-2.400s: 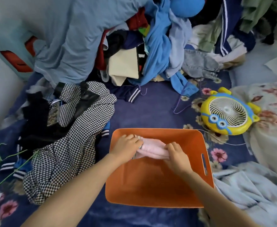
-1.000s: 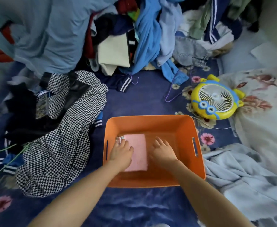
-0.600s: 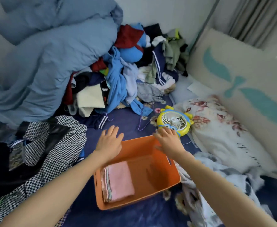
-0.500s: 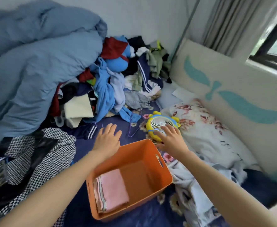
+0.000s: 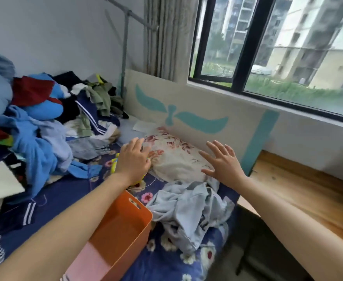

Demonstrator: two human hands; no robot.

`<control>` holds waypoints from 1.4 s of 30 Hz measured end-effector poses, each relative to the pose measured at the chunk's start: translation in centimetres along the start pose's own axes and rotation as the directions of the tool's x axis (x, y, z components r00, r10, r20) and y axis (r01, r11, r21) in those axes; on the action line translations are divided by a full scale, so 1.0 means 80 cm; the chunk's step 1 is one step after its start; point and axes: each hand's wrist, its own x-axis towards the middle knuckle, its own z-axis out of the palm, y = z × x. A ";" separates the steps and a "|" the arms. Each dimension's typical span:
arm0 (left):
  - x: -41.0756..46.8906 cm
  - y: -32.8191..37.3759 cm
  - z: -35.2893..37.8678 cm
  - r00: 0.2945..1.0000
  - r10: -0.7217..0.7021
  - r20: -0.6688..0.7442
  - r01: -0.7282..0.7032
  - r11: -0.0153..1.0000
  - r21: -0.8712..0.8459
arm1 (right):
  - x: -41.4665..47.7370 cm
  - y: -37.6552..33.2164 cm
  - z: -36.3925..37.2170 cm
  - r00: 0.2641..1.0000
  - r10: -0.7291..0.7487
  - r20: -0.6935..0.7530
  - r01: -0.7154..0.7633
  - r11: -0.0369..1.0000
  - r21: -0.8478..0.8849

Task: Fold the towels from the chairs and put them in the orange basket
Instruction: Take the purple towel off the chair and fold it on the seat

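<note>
The orange basket (image 5: 134, 222) sits on the blue flowered bed at the lower middle, partly hidden by my left forearm. A folded pink towel (image 5: 85, 264) lies flat inside it. My left hand (image 5: 133, 159) hovers above the bed beyond the basket, fingers straight, holding nothing. My right hand (image 5: 223, 163) is raised in the air to the right of it, fingers spread, also empty. Both hands are well clear of the basket. No chairs are in view.
A heap of clothes (image 5: 51, 122) covers the left of the bed. A floral pillow (image 5: 172, 157) lies ahead, a crumpled pale-blue garment (image 5: 188, 207) right of the basket, and a yellow fan (image 5: 115, 165) peeks out behind my left hand. A wooden desk (image 5: 300, 191) stands under the window.
Both hands laid the pink towel in the basket, let go and lifted out. My view has swung up and to the right, toward the window and desk.
</note>
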 end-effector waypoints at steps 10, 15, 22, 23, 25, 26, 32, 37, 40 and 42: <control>0.069 0.245 -0.004 0.966 0.232 -0.117 -0.248 0.958 -0.145 | -0.213 0.159 -0.009 0.971 0.231 -0.066 -0.237 0.967 -0.098; 0.062 0.382 0.010 0.922 0.327 -0.207 -0.373 0.892 -0.254 | -0.343 0.219 -0.018 0.939 0.341 -0.040 -0.343 0.925 -0.166; 0.052 0.547 0.021 0.808 0.574 -0.134 -0.582 0.740 -0.336 | -0.529 0.241 -0.029 0.753 0.657 0.038 -0.638 0.743 -0.205; 0.051 0.572 0.020 0.787 0.603 -0.130 -0.605 0.714 -0.352 | -0.552 0.242 -0.032 0.712 0.700 0.050 -0.678 0.704 -0.212; 0.045 0.620 0.019 0.744 0.658 -0.117 -0.642 0.655 -0.398 | -0.597 0.240 -0.038 0.638 0.767 0.072 -0.734 0.633 -0.247; 0.042 0.642 0.020 0.724 0.679 -0.123 -0.658 0.625 -0.420 | -0.617 0.237 -0.042 0.605 0.792 0.085 -0.752 0.603 -0.265; 0.027 0.765 0.037 0.574 0.808 -0.135 -0.720 0.419 -0.553 | -0.723 0.224 -0.060 0.379 0.916 0.131 -0.829 0.399 -0.393; 0.028 0.817 0.064 0.504 0.858 -0.095 -0.665 0.315 -0.677 | -0.757 0.220 -0.063 0.172 0.974 0.151 -0.846 0.224 -0.484; 0.036 0.835 0.083 0.480 0.873 -0.088 -0.638 0.278 -0.718 | -0.761 0.216 -0.063 0.077 0.989 0.125 -0.851 0.131 -0.509; 0.044 0.848 0.098 0.452 0.888 -0.082 -0.626 0.250 -0.738 | -0.759 0.209 -0.055 0.007 0.993 0.115 -0.861 0.064 -0.504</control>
